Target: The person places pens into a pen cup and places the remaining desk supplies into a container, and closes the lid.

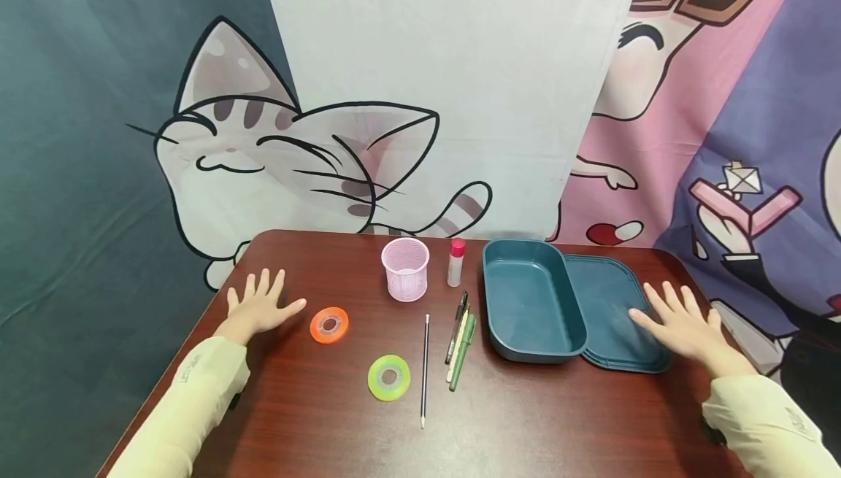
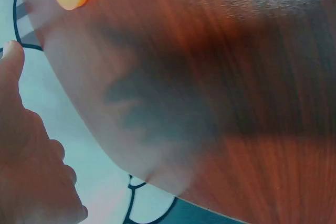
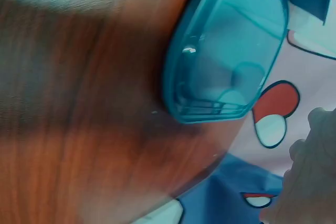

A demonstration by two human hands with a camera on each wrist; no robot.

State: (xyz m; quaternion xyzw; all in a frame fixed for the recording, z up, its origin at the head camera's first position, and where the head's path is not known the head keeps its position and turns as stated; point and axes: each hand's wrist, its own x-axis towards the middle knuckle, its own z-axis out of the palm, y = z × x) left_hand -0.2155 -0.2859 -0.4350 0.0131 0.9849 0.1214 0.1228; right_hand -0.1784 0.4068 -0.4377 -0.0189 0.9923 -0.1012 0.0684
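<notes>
My left hand (image 1: 258,310) hovers over the table's left side, fingers spread, holding nothing; an orange tape roll (image 1: 329,325) is nearest to it. Over the right side my right hand (image 1: 681,326) is likewise spread, by the edge of a flat blue lid (image 1: 614,310). Left of the lid stands a blue open box (image 1: 534,299). Further left lie a green pen (image 1: 463,352), a black pen (image 1: 456,328), a pale pen between them (image 1: 458,344) and a dark pencil (image 1: 425,372). A yellow-green tape roll (image 1: 389,378) lies left of the pencil.
At the back stand a pink mesh cup (image 1: 406,269) and a glue stick (image 1: 455,263) with a red cap. The brown table (image 1: 342,434) has rounded far corners. A printed cloth (image 1: 420,40) with cartoon figures hangs behind it.
</notes>
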